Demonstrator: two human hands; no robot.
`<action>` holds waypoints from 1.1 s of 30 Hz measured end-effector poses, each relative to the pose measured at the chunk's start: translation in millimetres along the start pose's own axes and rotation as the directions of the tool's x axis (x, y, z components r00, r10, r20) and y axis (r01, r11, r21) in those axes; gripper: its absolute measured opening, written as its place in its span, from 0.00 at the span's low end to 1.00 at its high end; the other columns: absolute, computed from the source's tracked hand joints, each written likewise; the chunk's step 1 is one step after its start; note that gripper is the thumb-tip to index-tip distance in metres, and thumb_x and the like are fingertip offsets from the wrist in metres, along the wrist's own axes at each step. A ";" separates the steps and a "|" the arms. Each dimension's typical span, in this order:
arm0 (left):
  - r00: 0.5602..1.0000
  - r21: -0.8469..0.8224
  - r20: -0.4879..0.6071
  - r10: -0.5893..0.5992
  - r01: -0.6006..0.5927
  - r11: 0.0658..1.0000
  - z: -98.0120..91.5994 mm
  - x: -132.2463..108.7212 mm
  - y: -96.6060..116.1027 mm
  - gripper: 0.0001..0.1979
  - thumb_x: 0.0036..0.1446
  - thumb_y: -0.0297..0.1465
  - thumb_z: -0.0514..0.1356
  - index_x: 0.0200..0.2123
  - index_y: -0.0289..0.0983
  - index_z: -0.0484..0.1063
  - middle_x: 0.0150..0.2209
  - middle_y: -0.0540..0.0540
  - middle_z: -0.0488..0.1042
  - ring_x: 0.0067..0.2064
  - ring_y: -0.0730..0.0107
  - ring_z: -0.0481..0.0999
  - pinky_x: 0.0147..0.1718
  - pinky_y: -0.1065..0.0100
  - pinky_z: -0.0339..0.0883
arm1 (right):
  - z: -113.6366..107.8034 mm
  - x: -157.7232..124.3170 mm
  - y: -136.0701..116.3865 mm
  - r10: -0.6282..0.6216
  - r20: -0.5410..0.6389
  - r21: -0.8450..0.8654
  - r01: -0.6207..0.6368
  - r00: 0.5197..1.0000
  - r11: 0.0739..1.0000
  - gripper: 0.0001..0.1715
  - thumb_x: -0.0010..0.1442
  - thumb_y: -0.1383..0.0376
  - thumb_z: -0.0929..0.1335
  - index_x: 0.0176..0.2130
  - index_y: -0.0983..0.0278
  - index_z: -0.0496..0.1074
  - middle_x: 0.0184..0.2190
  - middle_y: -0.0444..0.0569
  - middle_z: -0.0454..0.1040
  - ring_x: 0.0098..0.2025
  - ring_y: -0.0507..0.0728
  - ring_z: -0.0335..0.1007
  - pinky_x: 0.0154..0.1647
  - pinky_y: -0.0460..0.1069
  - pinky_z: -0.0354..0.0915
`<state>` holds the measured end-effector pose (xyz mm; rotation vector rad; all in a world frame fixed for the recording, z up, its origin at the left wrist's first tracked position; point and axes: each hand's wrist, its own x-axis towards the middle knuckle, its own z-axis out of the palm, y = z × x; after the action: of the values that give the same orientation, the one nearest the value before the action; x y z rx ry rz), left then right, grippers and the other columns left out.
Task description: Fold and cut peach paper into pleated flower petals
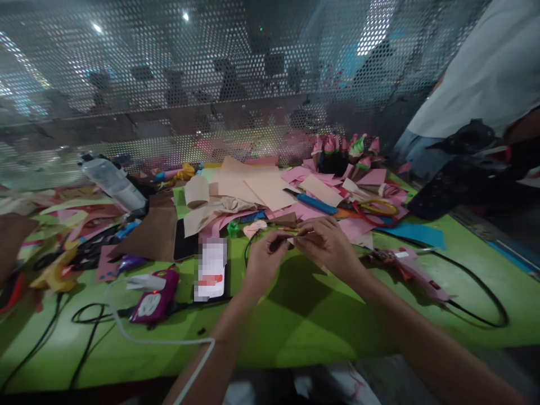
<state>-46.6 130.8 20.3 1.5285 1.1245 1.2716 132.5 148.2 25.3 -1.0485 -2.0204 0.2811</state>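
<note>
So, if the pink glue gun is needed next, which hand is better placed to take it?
Probably the right hand: the pink glue gun lies on that side, farther from the left hand. The right hand seems to pinch a small pale piece, though.

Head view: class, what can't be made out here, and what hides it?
Head view: the scrap's full shape, mostly covered by the left hand and right hand.
Head view: the phone's display, pixelated.
Head view: the person at right, cut off by the top and right edges.
Head view: what lies behind the mesh, veiled and blurred.
</note>
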 end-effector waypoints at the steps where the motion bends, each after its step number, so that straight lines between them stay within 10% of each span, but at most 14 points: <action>1: 1.000 -0.006 -0.016 -0.006 0.006 1.000 0.9 -0.2 0.0 0.07 0.55 0.28 0.59 0.36 0.38 0.77 0.35 0.48 0.79 0.38 0.68 0.76 0.40 0.68 0.69 | 0.7 -0.5 -1.3 -0.008 -0.003 -0.022 0.008 1.000 1.000 0.09 0.61 0.56 0.69 0.38 0.58 0.73 0.41 0.50 0.79 0.46 0.63 0.71 0.47 0.58 0.61; 14: 0.998 -0.101 -0.035 -0.046 0.043 0.994 7.0 0.3 -5.6 0.04 0.54 0.27 0.58 0.33 0.37 0.74 0.31 0.49 0.76 0.35 0.70 0.75 0.38 0.68 0.69 | 2.3 -5.6 -16.0 -0.198 -0.073 -0.274 0.172 0.977 0.946 0.11 0.61 0.68 0.66 0.43 0.56 0.74 0.46 0.47 0.79 0.48 0.61 0.71 0.50 0.58 0.60; 26: 0.989 0.207 -0.062 0.137 -0.121 0.971 5.1 4.2 5.5 0.11 0.53 0.26 0.63 0.41 0.42 0.76 0.41 0.46 0.79 0.41 0.65 0.76 0.38 0.67 0.66 | -2.6 0.5 -16.0 -0.129 -0.216 -0.217 0.081 0.968 0.973 0.06 0.65 0.63 0.67 0.36 0.57 0.75 0.32 0.46 0.80 0.37 0.58 0.71 0.41 0.54 0.58; 33: 0.994 -0.062 -0.104 0.036 -0.042 0.997 9.9 11.2 -1.4 0.05 0.56 0.31 0.61 0.35 0.38 0.75 0.36 0.46 0.79 0.36 0.68 0.76 0.37 0.68 0.68 | -2.6 3.0 -15.2 -0.241 -0.220 -0.262 0.181 0.945 0.948 0.04 0.63 0.66 0.68 0.37 0.59 0.74 0.35 0.45 0.80 0.39 0.57 0.70 0.42 0.53 0.59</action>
<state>-36.0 141.5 20.2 1.4574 1.1124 1.4140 124.7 140.5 36.6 -0.9447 -1.9463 -0.2056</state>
